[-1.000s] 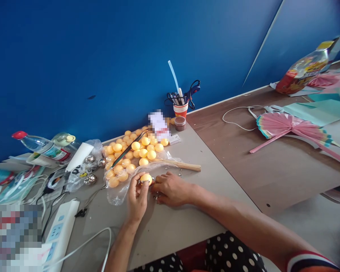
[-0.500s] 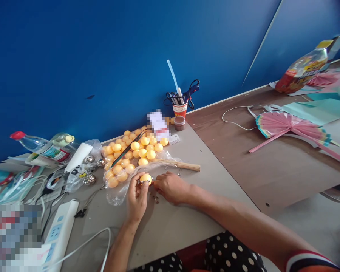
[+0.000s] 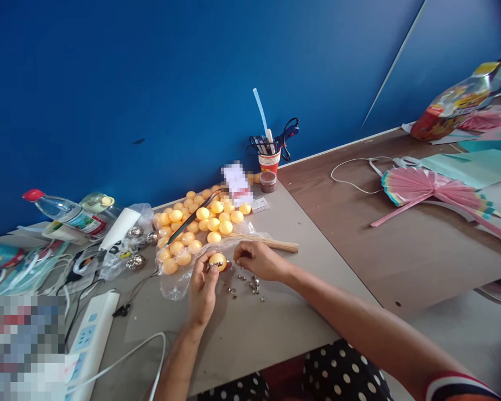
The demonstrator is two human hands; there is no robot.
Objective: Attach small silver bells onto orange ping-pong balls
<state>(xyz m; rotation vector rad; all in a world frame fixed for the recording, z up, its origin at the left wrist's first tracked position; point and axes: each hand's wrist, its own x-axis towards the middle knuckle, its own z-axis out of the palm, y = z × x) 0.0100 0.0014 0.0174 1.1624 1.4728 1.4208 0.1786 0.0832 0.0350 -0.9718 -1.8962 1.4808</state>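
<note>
My left hand [image 3: 204, 289] grips a yellow-orange ping-pong ball [image 3: 217, 260] between thumb and fingers, with a few small shiny metal pieces on its near side. Just right of the ball, apart from it, my right hand [image 3: 261, 260] is closed with thumb and fingertips pinched; whatever may be between them is too small to make out. Below that hand, several tiny silvery metal pieces [image 3: 254, 285] are scattered on the grey table [image 3: 250, 328]. Behind my hands lie many more ping-pong balls [image 3: 214, 224] on and in a clear plastic bag [image 3: 173, 287].
Tweezers [image 3: 192, 217] rest across the balls, and a bundle of thin wooden sticks [image 3: 281, 245] lies beside them. A cup [image 3: 269, 164] of pens stands at the wall. Leftward are silver-covered balls [image 3: 136, 262], a bottle [image 3: 67, 214] and a power strip [image 3: 87, 334]; rightward, a pink paper fan [image 3: 432, 188].
My right hand has moved up and slightly right, away from the ball, uncovering more metal pieces on the table. My left hand still holds the ball. The view has shifted slightly.
</note>
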